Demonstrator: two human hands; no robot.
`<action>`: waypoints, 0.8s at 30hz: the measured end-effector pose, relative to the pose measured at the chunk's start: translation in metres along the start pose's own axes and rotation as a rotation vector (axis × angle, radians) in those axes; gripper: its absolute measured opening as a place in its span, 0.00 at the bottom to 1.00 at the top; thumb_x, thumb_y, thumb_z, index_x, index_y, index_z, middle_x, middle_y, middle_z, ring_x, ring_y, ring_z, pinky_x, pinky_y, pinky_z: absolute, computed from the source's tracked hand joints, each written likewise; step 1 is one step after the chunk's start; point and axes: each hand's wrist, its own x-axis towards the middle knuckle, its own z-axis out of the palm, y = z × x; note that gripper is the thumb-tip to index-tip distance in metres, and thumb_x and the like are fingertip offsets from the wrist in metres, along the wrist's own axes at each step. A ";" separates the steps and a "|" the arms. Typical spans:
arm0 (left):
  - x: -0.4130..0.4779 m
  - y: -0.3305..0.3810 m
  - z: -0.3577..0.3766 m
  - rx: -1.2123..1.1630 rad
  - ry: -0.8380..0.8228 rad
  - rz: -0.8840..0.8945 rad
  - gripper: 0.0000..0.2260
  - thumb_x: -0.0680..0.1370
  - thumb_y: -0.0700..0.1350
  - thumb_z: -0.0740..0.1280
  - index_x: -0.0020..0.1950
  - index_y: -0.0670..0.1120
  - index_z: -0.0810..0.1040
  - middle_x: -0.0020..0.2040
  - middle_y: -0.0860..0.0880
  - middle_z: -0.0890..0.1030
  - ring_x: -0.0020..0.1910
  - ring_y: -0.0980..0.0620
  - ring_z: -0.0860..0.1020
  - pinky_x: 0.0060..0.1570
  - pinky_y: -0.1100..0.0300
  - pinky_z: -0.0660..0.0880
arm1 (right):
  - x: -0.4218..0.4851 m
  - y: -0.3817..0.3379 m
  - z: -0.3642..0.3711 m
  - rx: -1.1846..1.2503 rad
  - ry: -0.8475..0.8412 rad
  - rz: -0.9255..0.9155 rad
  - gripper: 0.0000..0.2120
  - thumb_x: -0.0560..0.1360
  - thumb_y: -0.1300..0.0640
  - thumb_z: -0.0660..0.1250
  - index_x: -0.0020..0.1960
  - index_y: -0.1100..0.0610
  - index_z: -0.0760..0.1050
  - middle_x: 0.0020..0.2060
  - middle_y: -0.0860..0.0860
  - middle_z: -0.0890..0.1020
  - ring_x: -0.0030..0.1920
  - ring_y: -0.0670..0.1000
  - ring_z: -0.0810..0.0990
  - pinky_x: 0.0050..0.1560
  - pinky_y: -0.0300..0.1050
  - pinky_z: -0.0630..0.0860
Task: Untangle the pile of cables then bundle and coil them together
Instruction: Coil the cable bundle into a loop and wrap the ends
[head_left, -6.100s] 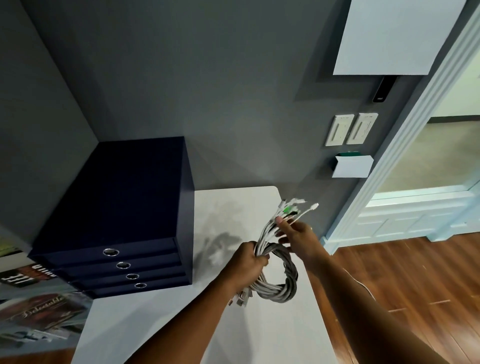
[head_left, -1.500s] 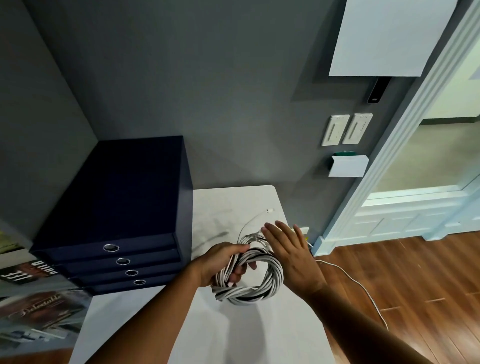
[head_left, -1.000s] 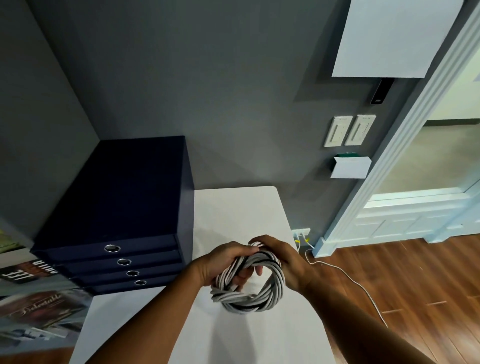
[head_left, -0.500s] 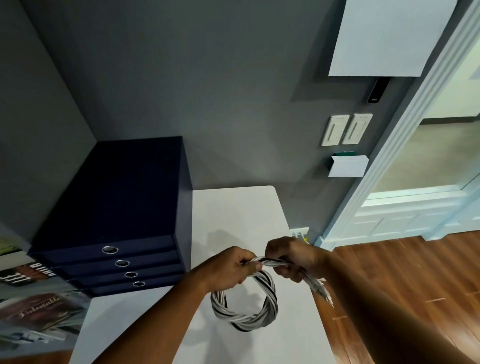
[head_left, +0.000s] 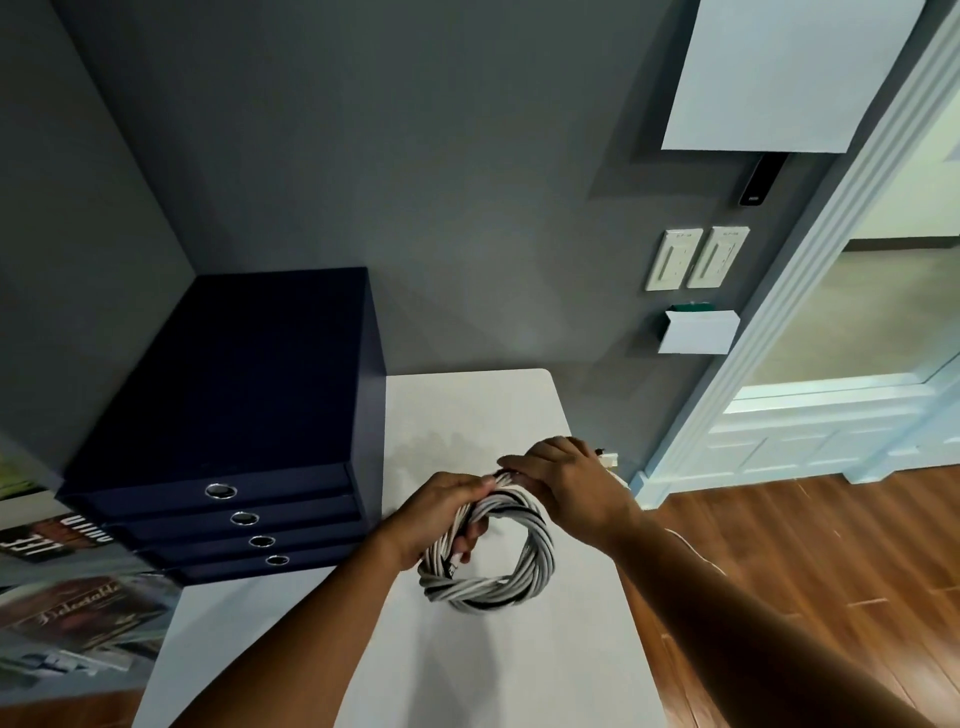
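The left hand (head_left: 441, 514) curls round the left side of the cable coil (head_left: 540, 553), fingers threaded through the ring's opening and thumb lying along the top. The right hand (head_left: 566, 483) sits just beside it, fingers bent down over the top of the same coil where the strands cross, its thumb hidden. The two hands almost touch at the coil's top. The coil is a thick twisted ring of grey and white cables with a few dark strands, hanging below the hands over the tabletop (head_left: 519, 670); whether its lower arc touches the surface cannot be told.

To the left of the left hand stands a dark blue drawer box (head_left: 234, 389) on the tabletop, its four drawers closed, each with a metal ring pull; their contents are hidden. Further left lie magazines (head_left: 67, 613). Just past the right hand, low on the grey wall (head_left: 415, 182), is a white wall socket (head_left: 609, 459). Above the right hand a white wall pocket (head_left: 696, 335) holds something green at its top edge, with two light switches (head_left: 696, 257) over it, then a small dark device (head_left: 756, 182) and a white panel (head_left: 789, 73). To the right run a pale door frame (head_left: 831, 260) and wooden floor (head_left: 831, 545).
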 end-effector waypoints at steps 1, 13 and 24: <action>0.000 0.002 0.001 -0.027 0.004 0.003 0.16 0.83 0.51 0.62 0.40 0.43 0.77 0.30 0.42 0.73 0.22 0.49 0.67 0.31 0.57 0.67 | -0.002 -0.001 0.002 -0.023 0.054 -0.021 0.17 0.82 0.46 0.56 0.68 0.46 0.73 0.55 0.45 0.80 0.58 0.50 0.75 0.60 0.51 0.69; -0.010 0.026 0.015 -0.338 -0.237 -0.100 0.23 0.84 0.52 0.56 0.34 0.44 0.77 0.27 0.47 0.68 0.20 0.53 0.66 0.24 0.63 0.68 | -0.011 -0.015 0.010 0.357 0.190 0.062 0.11 0.80 0.59 0.62 0.61 0.53 0.74 0.49 0.48 0.79 0.49 0.52 0.77 0.53 0.50 0.73; -0.005 0.024 0.002 0.370 -0.109 0.107 0.11 0.76 0.50 0.74 0.46 0.45 0.77 0.32 0.48 0.74 0.26 0.52 0.70 0.27 0.60 0.69 | 0.019 -0.010 -0.023 0.915 -0.378 0.512 0.02 0.68 0.57 0.63 0.39 0.55 0.72 0.25 0.49 0.67 0.26 0.48 0.64 0.28 0.42 0.59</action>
